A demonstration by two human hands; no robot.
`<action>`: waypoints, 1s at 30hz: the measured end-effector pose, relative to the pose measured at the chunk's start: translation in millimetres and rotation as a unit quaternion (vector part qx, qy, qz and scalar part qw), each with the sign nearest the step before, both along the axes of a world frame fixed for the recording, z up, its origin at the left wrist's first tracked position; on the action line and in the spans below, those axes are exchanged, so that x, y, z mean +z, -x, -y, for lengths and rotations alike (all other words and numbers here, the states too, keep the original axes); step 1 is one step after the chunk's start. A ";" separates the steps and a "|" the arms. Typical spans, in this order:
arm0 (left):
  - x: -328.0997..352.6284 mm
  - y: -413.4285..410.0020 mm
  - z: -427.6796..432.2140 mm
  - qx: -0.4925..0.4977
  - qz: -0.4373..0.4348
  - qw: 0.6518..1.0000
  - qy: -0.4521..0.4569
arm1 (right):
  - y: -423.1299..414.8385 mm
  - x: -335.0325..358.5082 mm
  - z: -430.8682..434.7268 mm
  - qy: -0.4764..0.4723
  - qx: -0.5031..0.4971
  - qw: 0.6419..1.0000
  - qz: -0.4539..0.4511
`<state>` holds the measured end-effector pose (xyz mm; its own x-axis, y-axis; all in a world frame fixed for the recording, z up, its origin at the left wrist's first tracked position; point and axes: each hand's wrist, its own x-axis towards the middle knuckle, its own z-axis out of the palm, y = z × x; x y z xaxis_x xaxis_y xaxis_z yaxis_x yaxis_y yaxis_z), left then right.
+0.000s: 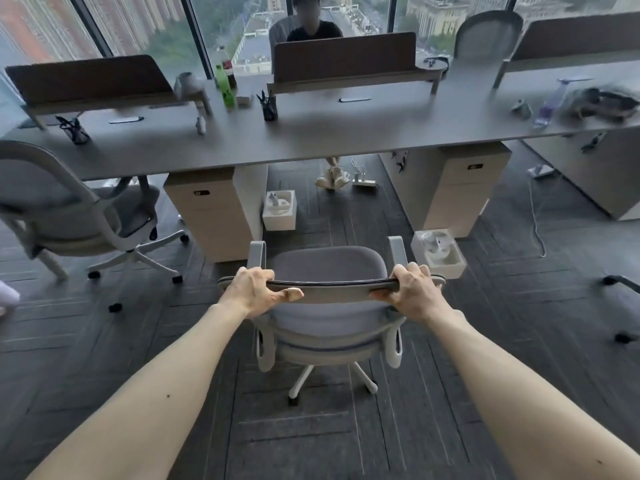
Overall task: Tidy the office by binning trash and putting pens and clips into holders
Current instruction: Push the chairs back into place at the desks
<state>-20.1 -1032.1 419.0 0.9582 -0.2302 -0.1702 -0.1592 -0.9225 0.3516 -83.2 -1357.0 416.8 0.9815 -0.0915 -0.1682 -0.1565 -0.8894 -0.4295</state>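
Both hands on the top rail of the grey office chair (pixel 325 271), pulled well back from the long desk (pixel 311 140): left hand (pixel 254 289) curled over the rail's left end with the thumb tucked under, right hand (pixel 414 291) wrapped the same way over the right end, both closed firmly and holding nothing else. No trash, pen or clip in either hand. Ahead on the desk, a dark pen holder (pixel 269 107) with pens upright in it near the middle divider, and a second, mesh pen holder (pixel 77 130) toward the left with a few things sticking out. Beside the middle holder, a green bottle (pixel 225 86) with a darker bottle just behind it and a small pale box next to them. Far right end of the desk still cluttered: a clear plastic bottle (pixel 550 105), a crumpled scrap (pixel 522 107) and a blurred heap of dark items (pixel 602 103), too smeared to name. On the floor under the desk, one white bin (pixel 280 211) by the left drawer unit and another white bin (pixel 439 256) just right of the chair, each with some pale rubbish already inside. By the look of it, partly done: pens standing in holders and bins in use, but bottles and the right-end clutter still to clear, and the chair probably to be pushed in. No loose clips discernible at this range.
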 end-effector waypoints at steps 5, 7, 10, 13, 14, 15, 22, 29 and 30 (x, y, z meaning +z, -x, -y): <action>0.2 -91.4 16.5 0.005 -0.004 1.000 0.013 | -94.8 2.1 17.9 -0.010 0.003 1.000 0.000; 0.8 -125.8 24.4 0.001 -0.003 1.000 0.007 | -130.2 1.9 24.7 -0.012 0.004 1.000 0.003; 1.2 -190.1 34.3 -0.005 -0.003 1.000 0.001 | -193.2 -0.3 35.7 -0.009 0.002 1.000 0.004; -0.4 -253.7 43.7 -0.004 -0.001 1.000 0.003 | -257.3 -1.8 44.8 -0.003 0.001 1.000 0.007; -0.9 -275.2 47.5 -0.005 0.001 1.000 0.004 | -279.1 -2.1 48.1 -0.002 0.001 1.000 0.007; -1.4 -296.7 51.8 -0.006 0.001 1.000 0.005 | -300.2 -1.9 51.1 -0.002 -0.002 1.000 0.006; -0.1 -432.1 75.9 -0.003 0.002 1.000 0.003 | -434.4 1.0 72.0 0.001 -0.011 1.000 -0.007; 2.1 -527.8 101.5 0.000 0.003 1.000 -0.008 | -540.5 -3.9 101.7 0.004 -0.005 1.000 -0.004; 2.9 -538.3 106.3 0.002 0.003 1.000 -0.010 | -554.2 -5.5 107.0 0.004 -0.001 1.000 0.002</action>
